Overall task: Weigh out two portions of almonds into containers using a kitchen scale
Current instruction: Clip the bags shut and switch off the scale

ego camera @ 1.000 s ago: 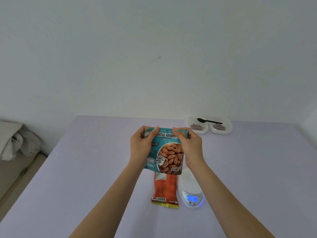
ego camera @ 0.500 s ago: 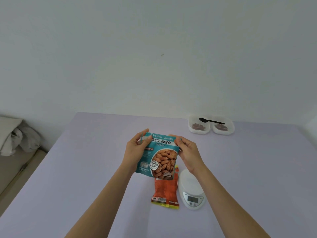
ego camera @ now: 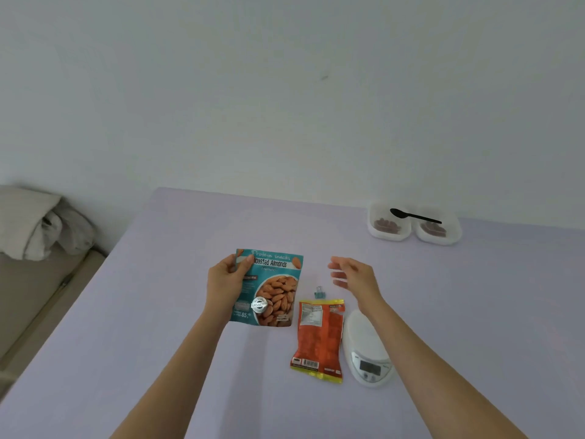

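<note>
Lilac table (ego camera: 158,312) against a white wall. Left hand (ego camera: 226,280): grip closed on the upper left edge of the teal almond pouch (ego camera: 275,289), held upright above the table. Right hand (ego camera: 354,275): grip open, fingers relaxed, holding nothing. Orange packet (ego camera: 318,339) lies flat just beside the kitchen scale (ego camera: 364,346). Far right, containers (ego camera: 389,236) hold almonds; a black spoon (ego camera: 414,215) rests across them

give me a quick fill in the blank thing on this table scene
The left hand grips the almond bag; the right hand holds ___. A black ___ lies across the two white containers. The orange packet lies beside the white kitchen ___.
Missing: nothing; spoon; scale.
</note>
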